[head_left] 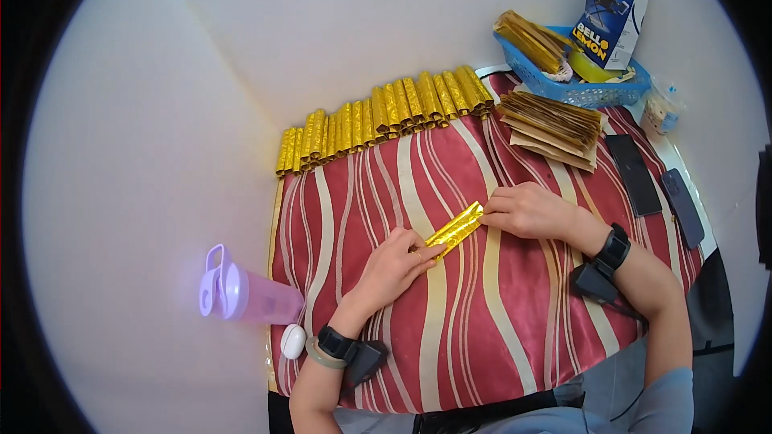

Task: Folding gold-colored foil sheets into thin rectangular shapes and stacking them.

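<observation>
A shiny gold paper roll (457, 230) lies slantwise over the striped cloth, near the middle. My left hand (396, 264) holds down its lower left end, thumb and fingers closed about it. At the upper right end, the fingertips of my right hand (523, 210) pinch the roll's edge. What the inner fingers of that hand do is partly hidden. Beyond my hands, several finished-looking gold paper rolls (391, 112) lie side by side in a stacked row along the wall. To their right sits a fanned stack of gold and brown paper sheets (555, 124).
A red striped cloth (482, 337) covers the table. At the back right, a blue basket (595, 95) holds more gold paper and a dark blue pouch (609, 8). Two dark phones (633, 174) lie at the right edge. A purple bottle (261, 296) and white oval case (293, 341) are left.
</observation>
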The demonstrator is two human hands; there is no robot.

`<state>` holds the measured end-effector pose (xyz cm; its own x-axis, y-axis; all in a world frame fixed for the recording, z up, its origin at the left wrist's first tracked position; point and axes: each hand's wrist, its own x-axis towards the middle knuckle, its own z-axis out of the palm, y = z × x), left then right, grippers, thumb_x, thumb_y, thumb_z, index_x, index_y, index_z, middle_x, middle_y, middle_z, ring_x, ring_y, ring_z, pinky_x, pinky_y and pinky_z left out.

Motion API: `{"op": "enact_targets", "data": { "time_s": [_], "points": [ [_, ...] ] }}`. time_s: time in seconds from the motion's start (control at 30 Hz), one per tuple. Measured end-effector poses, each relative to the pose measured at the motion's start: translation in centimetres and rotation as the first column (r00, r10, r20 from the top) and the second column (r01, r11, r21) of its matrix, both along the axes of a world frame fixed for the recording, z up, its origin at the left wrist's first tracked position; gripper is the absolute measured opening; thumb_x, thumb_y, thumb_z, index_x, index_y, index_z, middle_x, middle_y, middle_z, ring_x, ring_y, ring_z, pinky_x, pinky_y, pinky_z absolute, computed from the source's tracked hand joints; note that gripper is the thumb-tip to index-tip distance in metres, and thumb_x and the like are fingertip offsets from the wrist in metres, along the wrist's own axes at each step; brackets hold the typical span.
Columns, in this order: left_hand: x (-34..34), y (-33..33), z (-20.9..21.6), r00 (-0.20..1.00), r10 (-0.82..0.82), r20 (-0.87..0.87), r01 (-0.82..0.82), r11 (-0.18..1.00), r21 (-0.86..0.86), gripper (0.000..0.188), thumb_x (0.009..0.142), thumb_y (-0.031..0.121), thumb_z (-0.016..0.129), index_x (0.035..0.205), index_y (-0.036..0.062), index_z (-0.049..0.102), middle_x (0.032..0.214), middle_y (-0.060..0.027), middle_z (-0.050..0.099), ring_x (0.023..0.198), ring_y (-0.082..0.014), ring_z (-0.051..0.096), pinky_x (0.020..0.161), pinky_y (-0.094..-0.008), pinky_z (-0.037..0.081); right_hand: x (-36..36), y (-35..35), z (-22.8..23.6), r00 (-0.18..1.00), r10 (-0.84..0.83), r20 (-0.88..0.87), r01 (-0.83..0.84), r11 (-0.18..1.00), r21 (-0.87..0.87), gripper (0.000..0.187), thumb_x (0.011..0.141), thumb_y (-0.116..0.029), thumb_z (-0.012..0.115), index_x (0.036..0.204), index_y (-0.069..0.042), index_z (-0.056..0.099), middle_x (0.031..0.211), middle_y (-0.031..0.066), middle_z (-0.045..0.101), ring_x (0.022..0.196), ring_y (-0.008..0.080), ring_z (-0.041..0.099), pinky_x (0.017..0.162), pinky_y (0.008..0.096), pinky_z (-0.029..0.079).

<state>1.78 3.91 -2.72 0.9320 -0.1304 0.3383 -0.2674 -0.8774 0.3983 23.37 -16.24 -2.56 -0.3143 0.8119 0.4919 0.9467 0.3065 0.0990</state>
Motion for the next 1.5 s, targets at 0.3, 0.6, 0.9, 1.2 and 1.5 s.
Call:
{"op": "enact_targets", "data": {
  "time_s": [0.3,0.6,0.9,1.2,1.5],
  "points": [
    [0.0,0.3,-0.1,0.999,-0.031,-0.036,0.030,0.999,-0.020,0.036,0.082,0.008,0.068,0.117,0.0141,0.068,0.083,-0.0053,0.049,0.080,-0.0236,0.046,0.071,-0.0341,0.041,-0.1,-0.1,0.3,1.000,-0.004,-0.001,0.004,1.000,-0.008,0.021,0.072,-0.011,0.060,0.090,-0.003,0.065,0.079,0.0051,0.054,0.077,0.0197,0.058,0.062,0.0307,0.052],
    [0.0,0.3,0.1,0.996,-0.043,-0.080,0.046,0.998,0.033,0.038,0.085,0.007,0.064,0.121,0.0159,0.067,0.085,-0.0047,0.047,0.084,-0.0234,0.043,0.074,-0.0339,0.039,-0.3,0.0,0.3,1.000,-0.007,0.000,0.007,1.000,-0.001,0.015,0.072,-0.012,0.059,0.085,-0.004,0.062,0.077,0.0048,0.052,0.076,0.0201,0.058,0.065,0.0316,0.051],
    [0.2,-0.1,0.2,0.994,-0.068,-0.090,0.072,0.996,0.047,0.039,0.087,0.005,0.059,0.123,0.0180,0.067,0.085,-0.0054,0.044,0.084,-0.0230,0.041,0.077,-0.0331,0.035,-0.3,0.0,0.2,1.000,-0.004,0.018,0.004,1.000,0.009,0.012,0.072,-0.012,0.060,0.081,-0.004,0.061,0.075,0.0043,0.052,0.075,0.0194,0.058,0.063,0.0310,0.051],
    [0.1,-0.2,0.0,0.997,-0.006,-0.083,0.019,0.987,0.158,0.043,0.089,0.007,0.055,0.127,0.0249,0.063,0.130,-0.0051,0.055,0.123,-0.0315,0.041,0.108,-0.0457,0.029,-0.4,0.0,0.2,1.000,-0.013,0.020,0.012,1.000,0.022,0.013,0.072,-0.013,0.060,0.080,-0.004,0.063,0.077,0.0040,0.053,0.077,0.0191,0.058,0.065,0.0318,0.051],
    [0.1,0.2,0.0,0.946,0.021,-0.324,0.022,0.991,0.129,0.047,0.093,0.011,0.052,0.135,0.0318,0.055,0.153,0.0062,0.036,0.146,-0.0383,0.010,0.115,-0.0615,0.003,-4.6,0.2,-1.1,0.976,-0.117,-0.182,0.084,0.980,-0.180,0.059,0.089,-0.043,0.057,0.124,0.004,0.052,0.134,0.0211,0.049,0.126,0.0317,0.047,0.107,0.0410,0.037]
  ]
}}
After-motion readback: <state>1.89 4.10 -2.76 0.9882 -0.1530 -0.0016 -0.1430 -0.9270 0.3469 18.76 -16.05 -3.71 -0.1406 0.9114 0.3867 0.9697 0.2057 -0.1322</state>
